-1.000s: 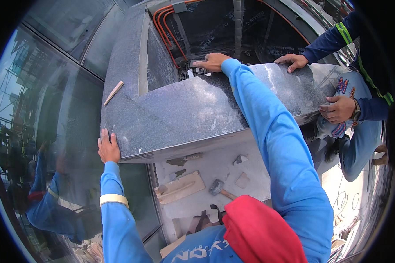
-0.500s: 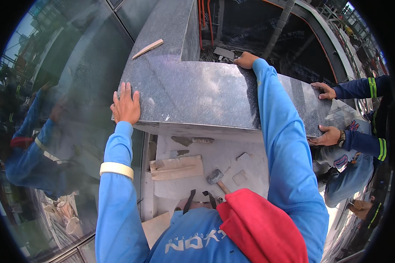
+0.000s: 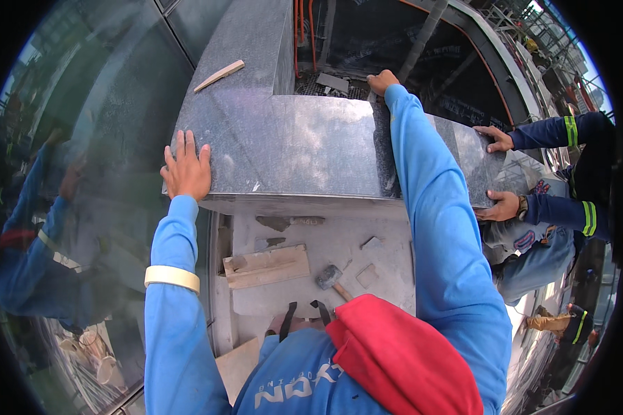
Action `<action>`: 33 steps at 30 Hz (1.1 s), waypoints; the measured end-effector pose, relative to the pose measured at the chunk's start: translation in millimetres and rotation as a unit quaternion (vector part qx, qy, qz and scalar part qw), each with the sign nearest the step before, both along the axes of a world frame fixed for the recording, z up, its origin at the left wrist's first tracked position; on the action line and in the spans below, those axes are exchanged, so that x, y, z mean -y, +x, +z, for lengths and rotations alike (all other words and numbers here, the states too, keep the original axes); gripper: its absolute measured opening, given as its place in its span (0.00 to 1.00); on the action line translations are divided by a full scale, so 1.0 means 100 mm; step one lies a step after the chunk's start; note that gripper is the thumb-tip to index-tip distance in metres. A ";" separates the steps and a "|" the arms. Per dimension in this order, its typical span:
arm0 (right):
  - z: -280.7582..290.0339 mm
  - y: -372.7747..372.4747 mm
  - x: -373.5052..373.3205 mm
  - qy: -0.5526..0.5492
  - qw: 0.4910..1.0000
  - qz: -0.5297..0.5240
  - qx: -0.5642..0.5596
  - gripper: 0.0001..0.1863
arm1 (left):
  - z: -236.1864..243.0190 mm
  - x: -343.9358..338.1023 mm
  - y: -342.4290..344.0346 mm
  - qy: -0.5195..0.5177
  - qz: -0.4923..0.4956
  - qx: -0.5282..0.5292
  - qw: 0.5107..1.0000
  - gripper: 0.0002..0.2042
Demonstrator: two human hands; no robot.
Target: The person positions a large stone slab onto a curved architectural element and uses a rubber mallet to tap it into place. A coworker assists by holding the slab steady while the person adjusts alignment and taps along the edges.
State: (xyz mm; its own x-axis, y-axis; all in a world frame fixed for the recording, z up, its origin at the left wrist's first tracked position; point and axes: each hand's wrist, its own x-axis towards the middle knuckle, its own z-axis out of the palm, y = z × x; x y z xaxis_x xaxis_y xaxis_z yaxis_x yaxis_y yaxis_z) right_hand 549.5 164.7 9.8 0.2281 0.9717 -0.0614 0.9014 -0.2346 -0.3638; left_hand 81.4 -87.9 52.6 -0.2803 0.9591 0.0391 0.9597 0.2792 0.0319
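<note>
A speckled grey stone slab (image 3: 311, 138) spans the top of an L-shaped ledge. My left hand (image 3: 185, 162) lies on its left end, fingers spread over the top surface. Curled over the slab's far edge is my right hand (image 3: 382, 84), beside a small opening holding a mesh and a pale offcut (image 3: 333, 82); its fingertips are partly hidden. A thin wooden wedge (image 3: 219, 75) rests on the stone at upper left. At the right end, a co-worker's two hands, upper (image 3: 493, 138) and lower (image 3: 500, 207), grip the slab.
Glass panels (image 3: 90, 138) line the left, reflecting me. Below the slab, a pale surface holds a mallet (image 3: 329, 277), a board (image 3: 266, 266) and fragments. Orange conduits (image 3: 311, 34) run up a dark recess. Another person's leg (image 3: 547, 321) shows at lower right, scaffolding (image 3: 554, 41) at upper right.
My left hand has moved from the slab's end edge further onto its top, fingers more spread. The co-worker's hands have shifted toward the right end. The camera view has shifted too.
</note>
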 end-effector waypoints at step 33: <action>0.85 0.04 0.88 0.167 0.932 -0.164 -0.277 0.28 | -0.27 -0.21 -0.44 0.006 -0.117 -0.036 0.992 0.31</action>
State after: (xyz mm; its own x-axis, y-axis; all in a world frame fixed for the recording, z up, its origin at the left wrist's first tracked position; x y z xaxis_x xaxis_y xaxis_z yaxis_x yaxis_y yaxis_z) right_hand 553.1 76.3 94.4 0.5389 0.8416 0.0354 0.4528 -0.2540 -0.8547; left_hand 37.5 -66.5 25.6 -0.0458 0.9969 0.0634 0.9981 0.0482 -0.0380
